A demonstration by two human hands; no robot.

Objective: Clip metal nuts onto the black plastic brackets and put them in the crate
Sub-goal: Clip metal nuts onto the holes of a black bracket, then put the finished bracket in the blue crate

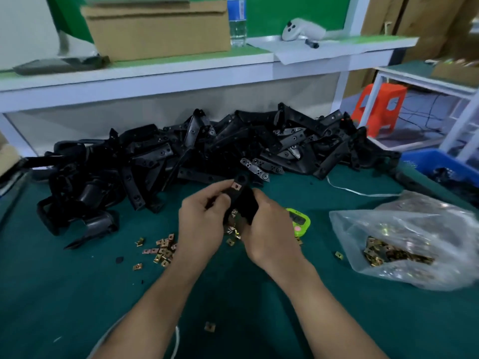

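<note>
1. Both hands meet above the middle of the green desk (77, 294) and hold one black plastic bracket (245, 203) between them.
2. The left hand (204, 221) curls its fingers round the bracket's upper part, its thumb close to a copper-coloured metal nut (237, 187) clipped on near the top end.
3. The right hand (268, 231) is clamped round the bracket's lower part.
4. Loose nuts (162, 251) lie scattered on the desk, left of and under the hands. I cannot tell if the few between the palms are held.
5. A long pile of brackets (181, 156) lies behind the hands.
6. A clear bag of nuts (404, 242) lies to the right, with the blue crate (438, 158) beyond it at the desk's far right edge.
7. A green timer (299, 220) lies just beside the right hand.
</note>
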